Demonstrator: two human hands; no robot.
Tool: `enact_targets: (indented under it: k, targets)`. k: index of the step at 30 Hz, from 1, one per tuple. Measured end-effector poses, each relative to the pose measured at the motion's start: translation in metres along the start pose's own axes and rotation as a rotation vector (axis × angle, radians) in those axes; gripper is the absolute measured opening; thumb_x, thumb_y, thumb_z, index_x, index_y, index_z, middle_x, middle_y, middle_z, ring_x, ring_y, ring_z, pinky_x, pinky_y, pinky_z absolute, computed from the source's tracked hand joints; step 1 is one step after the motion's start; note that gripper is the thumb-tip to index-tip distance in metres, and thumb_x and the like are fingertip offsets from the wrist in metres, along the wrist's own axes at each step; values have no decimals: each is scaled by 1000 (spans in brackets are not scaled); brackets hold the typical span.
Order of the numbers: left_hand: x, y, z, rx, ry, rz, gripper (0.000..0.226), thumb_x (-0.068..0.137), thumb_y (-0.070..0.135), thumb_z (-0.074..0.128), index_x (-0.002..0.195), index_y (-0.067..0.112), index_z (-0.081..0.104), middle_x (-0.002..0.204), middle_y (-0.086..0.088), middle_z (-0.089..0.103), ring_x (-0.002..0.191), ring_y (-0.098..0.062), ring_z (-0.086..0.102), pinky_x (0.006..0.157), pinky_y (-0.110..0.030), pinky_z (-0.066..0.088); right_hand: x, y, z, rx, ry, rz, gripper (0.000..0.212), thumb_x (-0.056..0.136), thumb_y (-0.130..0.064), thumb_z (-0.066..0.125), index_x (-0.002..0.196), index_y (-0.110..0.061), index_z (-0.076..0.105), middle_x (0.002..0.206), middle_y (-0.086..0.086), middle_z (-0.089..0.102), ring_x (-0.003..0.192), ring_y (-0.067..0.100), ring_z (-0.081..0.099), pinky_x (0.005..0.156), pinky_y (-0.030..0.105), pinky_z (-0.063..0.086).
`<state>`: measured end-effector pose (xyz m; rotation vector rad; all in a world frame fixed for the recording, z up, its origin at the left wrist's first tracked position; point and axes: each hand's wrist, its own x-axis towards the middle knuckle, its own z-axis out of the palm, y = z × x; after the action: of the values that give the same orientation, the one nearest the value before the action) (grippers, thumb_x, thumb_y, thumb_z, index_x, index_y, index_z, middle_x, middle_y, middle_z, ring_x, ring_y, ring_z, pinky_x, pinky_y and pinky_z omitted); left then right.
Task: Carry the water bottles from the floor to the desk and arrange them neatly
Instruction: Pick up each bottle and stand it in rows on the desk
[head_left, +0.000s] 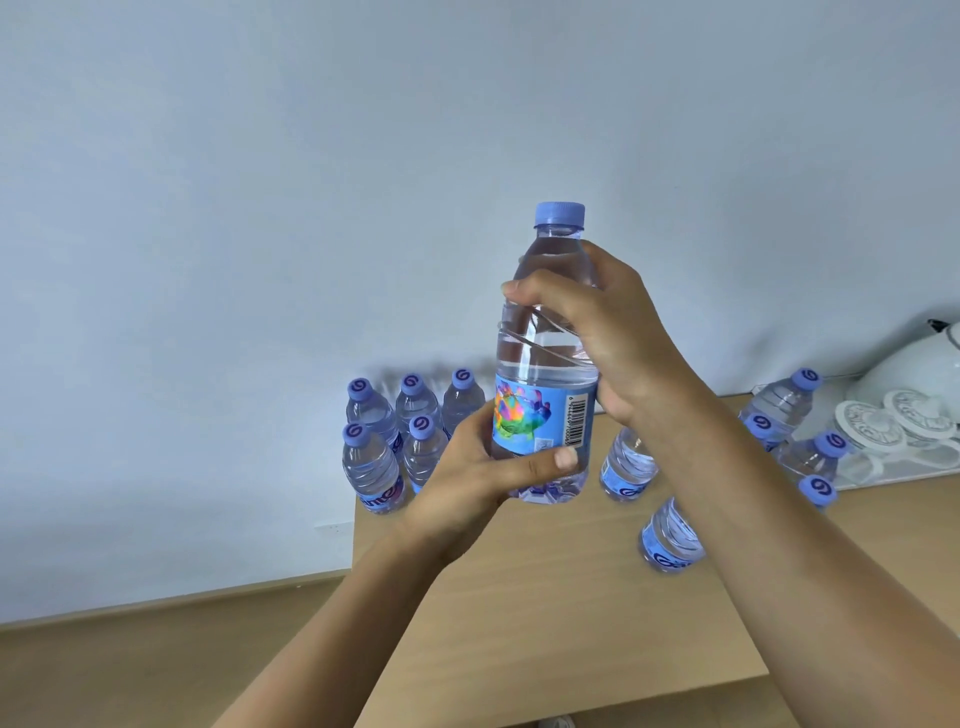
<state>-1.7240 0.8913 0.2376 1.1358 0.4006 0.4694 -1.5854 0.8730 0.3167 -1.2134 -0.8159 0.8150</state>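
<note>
I hold one clear water bottle (545, 364) with a purple cap and a blue label upright in the air above the wooden desk (561, 597). My left hand (472, 473) grips its lower part, thumb across the label's bottom edge. My right hand (597, 338) grips its upper body from the right. Several matching bottles (371, 462) stand grouped at the desk's far left corner against the wall. More bottles (670, 535) stand scattered on the right side, partly hidden behind my right forearm.
A white kettle (914, 369) and white patterned lids or coasters (883, 421) sit on a tray at the far right. A pale wall rises behind the desk. Wooden floor (156, 660) shows left of the desk's edge.
</note>
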Motion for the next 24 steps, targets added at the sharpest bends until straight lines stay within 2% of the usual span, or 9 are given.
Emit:
enact_targets:
  k: [1,3,5,8,14,24]
  targets:
    - [0,0,0,-14,-11,-9,58,64,18,80,118,9,60,109,-12,71,103,-30,67,87,-43,56,0,0,-1,4,-23,2,17,72,-10,75,82,-11,61,73,0,62,63,15,62,58,26,51]
    - [-1,-1,1,14,12,-8,58,63,19,81,117,8,61,106,-14,71,99,-31,68,85,-42,56,1,-1,-2,-7,-65,-5,18,71,-12,74,83,-10,61,75,3,61,68,19,61,64,30,52]
    - [-2,-2,3,54,59,1,59,60,20,82,114,6,62,102,-15,73,93,-30,69,82,-39,56,0,-1,-3,-9,-97,-6,18,73,-11,74,85,-8,61,76,5,61,71,22,62,72,43,58]
    - [-3,-3,5,77,104,3,61,58,22,83,112,4,62,100,-15,73,89,-29,70,79,-38,56,-2,-1,-1,-2,-120,0,17,78,-8,73,89,-5,61,77,6,63,72,24,63,90,61,53]
    - [-4,0,5,84,116,15,59,58,22,84,111,6,62,99,-15,73,88,-29,71,79,-38,56,-2,-4,0,-10,-111,12,23,75,-16,76,91,-8,62,82,5,64,77,25,64,92,62,52]
    - [-6,0,3,94,126,-6,59,58,24,84,111,7,64,100,-16,73,88,-30,70,79,-39,56,-1,2,-1,-30,-92,39,20,75,-18,78,88,-13,63,83,2,65,79,27,66,91,60,54]
